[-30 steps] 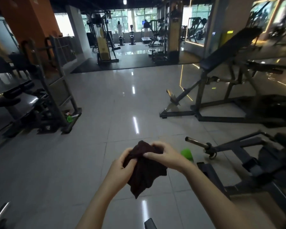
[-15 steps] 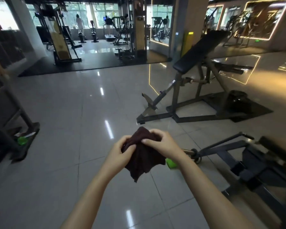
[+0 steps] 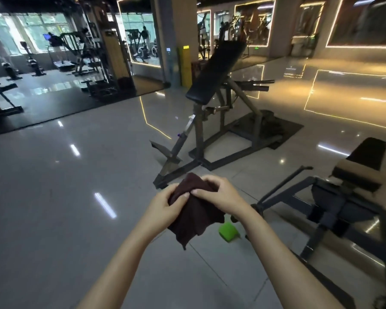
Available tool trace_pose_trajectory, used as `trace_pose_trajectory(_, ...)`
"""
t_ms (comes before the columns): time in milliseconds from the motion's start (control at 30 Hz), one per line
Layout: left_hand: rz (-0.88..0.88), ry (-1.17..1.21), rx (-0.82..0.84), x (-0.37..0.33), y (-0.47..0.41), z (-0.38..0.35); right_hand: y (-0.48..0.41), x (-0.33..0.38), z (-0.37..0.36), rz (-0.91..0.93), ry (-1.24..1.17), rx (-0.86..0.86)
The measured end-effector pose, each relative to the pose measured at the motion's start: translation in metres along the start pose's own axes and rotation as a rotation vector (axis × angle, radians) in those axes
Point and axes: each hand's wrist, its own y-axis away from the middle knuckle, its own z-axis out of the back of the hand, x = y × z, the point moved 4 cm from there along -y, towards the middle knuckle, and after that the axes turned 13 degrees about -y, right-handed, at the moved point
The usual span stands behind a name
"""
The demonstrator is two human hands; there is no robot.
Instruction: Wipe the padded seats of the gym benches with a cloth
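I hold a dark maroon cloth (image 3: 194,217) in front of me with both hands. My left hand (image 3: 165,205) grips its left side and my right hand (image 3: 221,194) pinches its top edge, and the lower part hangs loose. Straight ahead stands an incline bench with a long black pad (image 3: 216,70) tilted up on a steel frame. At the right is a lower bench with a black padded seat (image 3: 363,170) on a dark frame.
A green object (image 3: 227,230) lies on the tiled floor just under my right wrist, near the right bench's bar (image 3: 283,186). A black mat (image 3: 274,130) sits under the incline bench. Machines and a pillar (image 3: 174,39) stand far back. Open glossy floor spreads to the left.
The view has swung to the right: the incline bench moved toward the middle and the right bench came more into sight. Both hands keep hold of the cloth.
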Motion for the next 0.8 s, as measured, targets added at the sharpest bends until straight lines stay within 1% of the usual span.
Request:
trace_pose_trajectory(233, -0.120, 0.045, 0.075, 0.023, -0.121, 0.005, -0.097, -0.011, 0.027, -0.017, 0.075, -0.146)
trace_pose_trajectory(433, -0.223, 0.017, 0.141, 0.039, -0.240, 0.004, -0.195, -0.018, 0.069, -0.014, 0.215, -0.164)
trace_pose_trajectory(667, -0.290, 0.062, 0.228, 0.030, -0.365, -0.009, -0.286, -0.021, 0.124, -0.028, 0.245, -0.255)
trace_pose_trajectory(800, -0.309, 0.085, 0.315, 0.033, -0.430, -0.034, -0.322, -0.043, 0.154, -0.078, 0.218, -0.354)
